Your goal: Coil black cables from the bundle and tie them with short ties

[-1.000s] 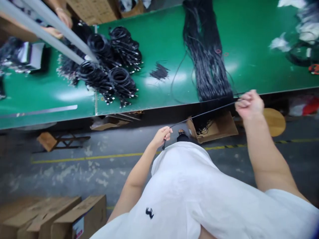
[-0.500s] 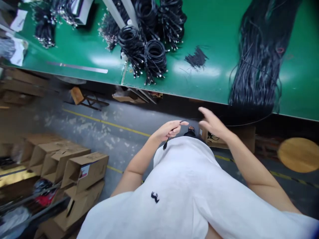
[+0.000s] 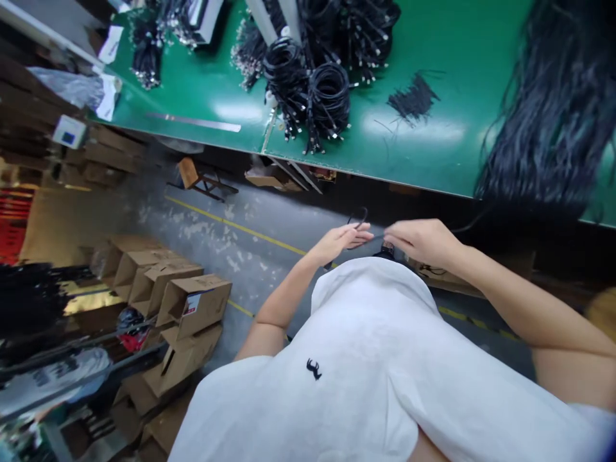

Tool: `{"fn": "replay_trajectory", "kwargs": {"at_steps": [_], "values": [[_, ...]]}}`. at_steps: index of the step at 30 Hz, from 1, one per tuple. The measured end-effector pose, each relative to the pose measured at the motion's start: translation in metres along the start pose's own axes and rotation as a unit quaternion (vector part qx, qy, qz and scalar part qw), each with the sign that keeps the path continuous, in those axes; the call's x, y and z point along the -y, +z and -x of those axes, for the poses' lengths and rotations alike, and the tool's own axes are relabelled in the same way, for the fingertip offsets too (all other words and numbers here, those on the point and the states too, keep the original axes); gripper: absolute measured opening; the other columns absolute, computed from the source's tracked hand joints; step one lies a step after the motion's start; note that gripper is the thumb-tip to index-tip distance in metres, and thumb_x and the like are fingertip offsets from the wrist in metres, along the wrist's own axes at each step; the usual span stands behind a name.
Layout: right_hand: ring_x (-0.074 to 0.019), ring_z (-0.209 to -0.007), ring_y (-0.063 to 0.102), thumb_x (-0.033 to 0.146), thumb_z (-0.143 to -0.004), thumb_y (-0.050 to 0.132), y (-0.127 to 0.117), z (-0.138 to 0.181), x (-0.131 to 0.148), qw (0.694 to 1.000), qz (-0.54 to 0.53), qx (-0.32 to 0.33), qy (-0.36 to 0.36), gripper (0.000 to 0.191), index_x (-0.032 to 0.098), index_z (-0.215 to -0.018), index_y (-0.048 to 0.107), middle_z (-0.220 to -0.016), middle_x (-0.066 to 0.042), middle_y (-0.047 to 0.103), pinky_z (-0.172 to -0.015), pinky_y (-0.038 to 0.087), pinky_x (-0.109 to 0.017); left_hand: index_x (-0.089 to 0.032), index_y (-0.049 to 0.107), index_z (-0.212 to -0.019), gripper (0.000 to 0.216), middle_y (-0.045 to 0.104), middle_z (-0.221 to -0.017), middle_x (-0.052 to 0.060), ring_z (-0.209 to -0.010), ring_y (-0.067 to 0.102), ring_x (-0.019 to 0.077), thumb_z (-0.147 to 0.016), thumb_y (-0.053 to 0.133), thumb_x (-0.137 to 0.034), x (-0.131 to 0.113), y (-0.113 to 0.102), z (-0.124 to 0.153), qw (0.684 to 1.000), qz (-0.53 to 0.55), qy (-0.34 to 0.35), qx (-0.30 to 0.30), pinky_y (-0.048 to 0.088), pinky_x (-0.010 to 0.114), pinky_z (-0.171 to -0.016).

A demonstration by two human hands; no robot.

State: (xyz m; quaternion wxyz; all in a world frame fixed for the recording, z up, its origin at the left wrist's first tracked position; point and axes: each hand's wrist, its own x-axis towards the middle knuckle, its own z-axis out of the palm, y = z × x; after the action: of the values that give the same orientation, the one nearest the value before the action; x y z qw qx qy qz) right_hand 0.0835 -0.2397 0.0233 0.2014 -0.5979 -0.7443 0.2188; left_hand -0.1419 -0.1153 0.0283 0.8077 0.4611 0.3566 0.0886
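Observation:
In front of my waist, just off the table's front edge, my left hand (image 3: 342, 244) is closed around a thin black cable (image 3: 360, 218). A small loop of that cable rises above the left fingers. My right hand (image 3: 426, 239) pinches the same cable a short way to the right, its thumb and fingers together. From there the cable seems to run toward a long hanging bundle of black cables (image 3: 543, 128) at the table's right side. The cable end under my left hand is mostly hidden.
The green table (image 3: 447, 154) carries coiled black cables (image 3: 330, 96), a pile of short black pieces (image 3: 412, 98) and a metal ruler (image 3: 202, 122). Open cardboard boxes (image 3: 205, 305) stand at the lower left. A wooden stool (image 3: 190, 173) sits near the table.
My right hand has gone from spread fingers to a pinch on the cable. A loop now shows above my left hand. The view has shifted, so the table appears farther right.

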Motion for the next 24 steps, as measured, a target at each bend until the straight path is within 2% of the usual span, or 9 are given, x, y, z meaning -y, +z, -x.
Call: {"fn": "replay_trajectory", "kwargs": {"at_steps": [2,5,7,9,13,16,18,21,24], "values": [[-0.0202,-0.085,0.066,0.038,-0.096,0.043,-0.019,-0.023,0.007,0.998,0.008,-0.037,0.045,0.034,0.021,-0.095,0.072,-0.098,-0.006,0.074,-0.064,0.039,-0.028,-0.012,0.068,-0.117,0.049,0.073,-0.099,0.012,-0.091,0.068,0.0173,-0.083,0.07,-0.048,0.009,0.015,0.003,0.998,-0.02,-0.005,0.057,0.05,0.03,-0.088],[-0.0217,-0.09,0.066,0.039,-0.094,0.046,-0.034,-0.037,-0.003,0.993,-0.029,-0.078,0.078,0.032,0.022,-0.095,0.073,-0.099,-0.006,0.074,-0.071,0.041,-0.03,-0.01,0.069,-0.11,0.046,0.06,-0.066,0.001,-0.059,0.055,0.0088,-0.084,0.069,-0.047,0.006,0.022,0.007,0.995,0.008,-0.033,0.092,0.047,0.023,-0.062],[-0.0221,-0.093,0.066,0.042,-0.094,0.048,-0.034,-0.037,-0.016,0.99,-0.066,-0.092,0.083,0.031,0.023,-0.096,0.073,-0.101,-0.005,0.074,-0.077,0.042,-0.031,-0.008,0.07,-0.103,0.038,0.044,-0.055,-0.005,-0.046,0.038,0.0041,-0.085,0.068,-0.041,0.002,0.021,0.008,0.991,0.05,-0.066,0.102,0.035,0.017,-0.046],[-0.0225,-0.096,0.065,0.044,-0.093,0.048,-0.029,-0.034,-0.037,0.987,-0.098,-0.09,0.088,0.032,0.024,-0.096,0.073,-0.102,-0.004,0.073,-0.082,0.043,-0.032,-0.008,0.07,-0.097,0.029,0.032,-0.053,-0.008,-0.041,0.024,0.002,-0.089,0.063,-0.035,-0.004,0.017,0.009,0.988,0.097,-0.078,0.095,0.024,0.014,-0.038],[-0.0232,-0.104,0.063,0.04,-0.094,0.044,-0.006,-0.006,-0.106,0.973,-0.116,-0.1,0.172,0.033,0.022,-0.096,0.072,-0.109,-0.007,0.072,-0.088,0.042,-0.034,-0.011,0.069,-0.098,0.029,0.021,-0.054,-0.008,-0.04,0.012,0.0029,-0.098,0.047,-0.029,-0.022,-0.002,0.017,0.981,0.193,-0.017,-0.005,0.014,0.012,-0.034],[-0.0248,-0.094,0.063,0.031,-0.092,0.046,0.014,0.024,-0.146,0.972,-0.032,-0.069,0.223,0.029,0.017,-0.089,0.071,-0.103,-0.014,0.071,-0.079,0.041,-0.034,-0.016,0.068,-0.105,0.03,0.023,-0.056,-0.007,-0.04,0.013,0.0039,-0.101,0.041,-0.029,-0.033,-0.019,0.025,0.966,0.225,0.066,-0.109,0.013,0.013,-0.032],[-0.0241,-0.079,0.061,0.03,-0.092,0.046,0.023,0.035,-0.142,0.987,0.049,-0.007,0.152,0.028,0.017,-0.08,0.068,-0.088,-0.016,0.07,-0.07,0.036,-0.035,-0.019,0.067,-0.106,0.029,0.028,-0.058,-0.006,-0.04,0.015,0.0036,-0.102,0.04,-0.028,-0.036,-0.024,0.023,0.96,0.224,0.082,-0.149,0.013,0.014,-0.032],[-0.0197,-0.065,0.055,0.033,-0.094,0.044,0.025,0.028,-0.098,0.994,0.096,0.052,-0.01,0.034,0.019,-0.069,0.061,-0.07,-0.01,0.064,-0.066,0.029,-0.034,-0.017,0.066,-0.104,0.031,0.033,-0.06,-0.005,-0.039,0.017,0.0022,-0.103,0.036,-0.024,-0.036,-0.02,0.011,0.964,0.221,0.037,-0.141,0.015,0.014,-0.033],[-0.0175,-0.064,0.054,0.035,-0.095,0.046,0.007,0.009,-0.073,0.995,0.062,0.057,-0.054,0.032,0.019,-0.073,0.063,-0.072,-0.008,0.066,-0.067,0.032,-0.033,-0.015,0.065,-0.097,0.031,0.028,-0.056,-0.007,-0.037,0.016,0.0015,-0.103,0.036,-0.024,-0.045,-0.02,0.005,0.966,0.216,0.014,-0.144,0.015,0.014,-0.033]]}}
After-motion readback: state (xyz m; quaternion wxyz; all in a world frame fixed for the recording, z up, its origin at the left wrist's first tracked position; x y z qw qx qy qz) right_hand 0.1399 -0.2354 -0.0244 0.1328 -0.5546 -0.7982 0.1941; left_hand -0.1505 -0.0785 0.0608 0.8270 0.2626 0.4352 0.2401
